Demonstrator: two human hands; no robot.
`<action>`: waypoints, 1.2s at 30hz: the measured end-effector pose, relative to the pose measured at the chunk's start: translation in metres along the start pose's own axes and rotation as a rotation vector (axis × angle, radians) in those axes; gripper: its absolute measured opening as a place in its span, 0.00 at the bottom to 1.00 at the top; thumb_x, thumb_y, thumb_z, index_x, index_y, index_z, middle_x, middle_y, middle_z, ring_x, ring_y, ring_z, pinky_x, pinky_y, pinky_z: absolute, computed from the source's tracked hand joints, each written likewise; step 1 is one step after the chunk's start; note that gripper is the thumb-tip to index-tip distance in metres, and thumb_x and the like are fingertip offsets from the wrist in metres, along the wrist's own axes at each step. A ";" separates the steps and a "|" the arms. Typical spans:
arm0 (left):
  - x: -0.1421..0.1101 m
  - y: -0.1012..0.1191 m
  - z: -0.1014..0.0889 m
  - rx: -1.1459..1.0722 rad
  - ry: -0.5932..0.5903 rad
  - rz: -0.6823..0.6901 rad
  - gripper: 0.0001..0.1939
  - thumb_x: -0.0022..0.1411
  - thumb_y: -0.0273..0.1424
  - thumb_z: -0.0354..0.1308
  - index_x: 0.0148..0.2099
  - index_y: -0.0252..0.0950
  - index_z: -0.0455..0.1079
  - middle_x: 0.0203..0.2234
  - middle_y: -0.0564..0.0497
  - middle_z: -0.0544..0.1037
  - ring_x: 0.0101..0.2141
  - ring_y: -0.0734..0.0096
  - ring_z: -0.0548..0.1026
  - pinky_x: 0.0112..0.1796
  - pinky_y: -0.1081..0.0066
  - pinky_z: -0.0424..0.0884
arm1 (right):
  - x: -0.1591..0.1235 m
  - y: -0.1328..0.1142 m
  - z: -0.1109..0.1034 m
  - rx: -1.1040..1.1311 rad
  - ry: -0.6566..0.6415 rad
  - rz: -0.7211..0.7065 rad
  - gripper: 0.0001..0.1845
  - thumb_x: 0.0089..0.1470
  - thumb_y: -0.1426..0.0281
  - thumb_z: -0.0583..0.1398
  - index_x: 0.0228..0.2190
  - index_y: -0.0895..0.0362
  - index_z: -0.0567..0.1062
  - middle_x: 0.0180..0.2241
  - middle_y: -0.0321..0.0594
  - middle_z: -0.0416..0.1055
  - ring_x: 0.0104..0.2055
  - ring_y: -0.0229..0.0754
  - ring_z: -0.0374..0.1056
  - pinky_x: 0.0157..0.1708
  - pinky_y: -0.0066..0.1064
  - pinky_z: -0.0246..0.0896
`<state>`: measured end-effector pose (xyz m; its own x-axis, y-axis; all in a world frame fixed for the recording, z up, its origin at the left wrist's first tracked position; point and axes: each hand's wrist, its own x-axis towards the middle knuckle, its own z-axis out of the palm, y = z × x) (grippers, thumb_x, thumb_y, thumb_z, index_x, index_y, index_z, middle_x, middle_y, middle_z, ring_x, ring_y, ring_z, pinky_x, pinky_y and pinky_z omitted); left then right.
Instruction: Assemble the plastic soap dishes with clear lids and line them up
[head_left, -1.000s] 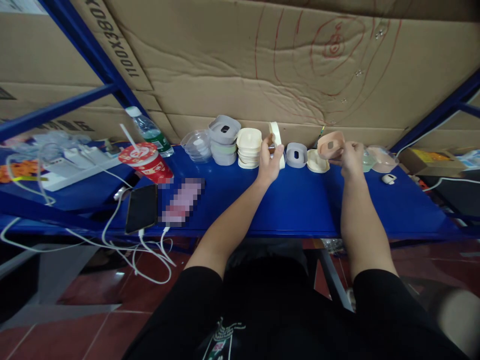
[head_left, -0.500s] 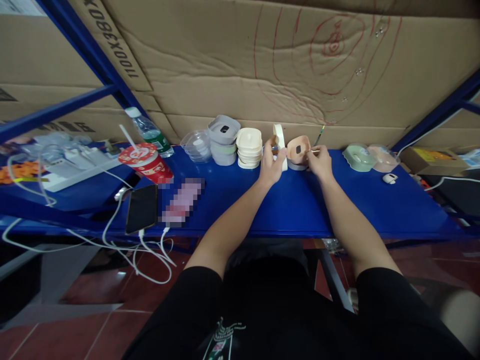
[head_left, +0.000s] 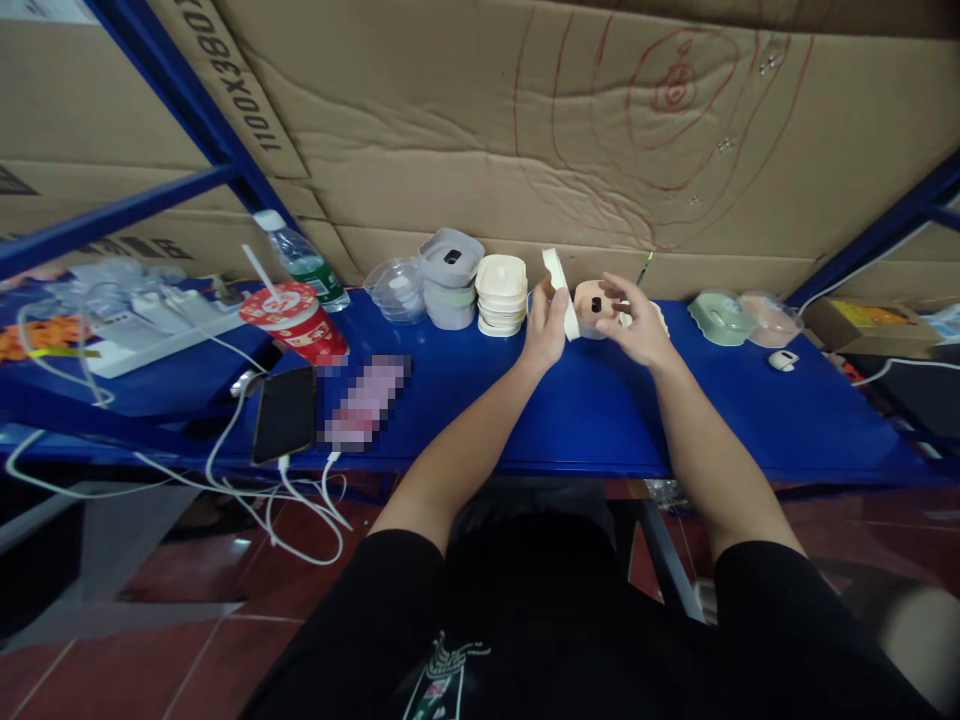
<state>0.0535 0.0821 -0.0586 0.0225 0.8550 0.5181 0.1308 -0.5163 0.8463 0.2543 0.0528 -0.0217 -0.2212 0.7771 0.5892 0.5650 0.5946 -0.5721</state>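
My left hand (head_left: 547, 325) grips a cream plastic lid (head_left: 559, 283), which stands on edge with a notch in its rim. My right hand (head_left: 639, 326) is open, fingers spread, just right of a peach-coloured square lid (head_left: 588, 298) with a dark oval in it; whether the fingertips touch it I cannot tell. That lid rests on the desk, its lower part partly hidden. Behind the right hand a cream piece (head_left: 660, 318) shows in part. Left of my hands are a stack of cream lids (head_left: 502, 290) and a stack of grey containers (head_left: 450, 285).
A clear lid (head_left: 396, 290), red cup with straw (head_left: 296, 325), water bottle (head_left: 307, 265) and phone (head_left: 285, 415) with cables are on the blue desk (head_left: 450, 400) at left. Green (head_left: 720, 317) and pink containers (head_left: 771, 318) and a white earbud case (head_left: 783, 360) lie right. Cardboard (head_left: 420, 120) backs the desk.
My right hand has let go of a small pale piece and opened, fingers lifting beside the peach lid. The cream lid in my left hand has tilted, its top leaning left.
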 end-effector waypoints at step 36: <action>-0.015 0.022 0.008 1.020 -0.443 0.295 0.24 0.76 0.29 0.56 0.70 0.38 0.72 0.73 0.38 0.67 0.71 0.41 0.63 0.69 0.40 0.58 | -0.002 0.091 -0.064 -0.444 0.590 0.419 0.16 0.64 0.57 0.56 0.47 0.54 0.72 0.45 0.52 0.78 0.48 0.56 0.76 0.54 0.54 0.72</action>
<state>0.0645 0.0579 -0.0487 0.5056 0.7537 0.4199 0.7993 -0.5924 0.1010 0.3570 0.0920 -0.0385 0.4576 0.6066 0.6501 0.7946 0.0492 -0.6052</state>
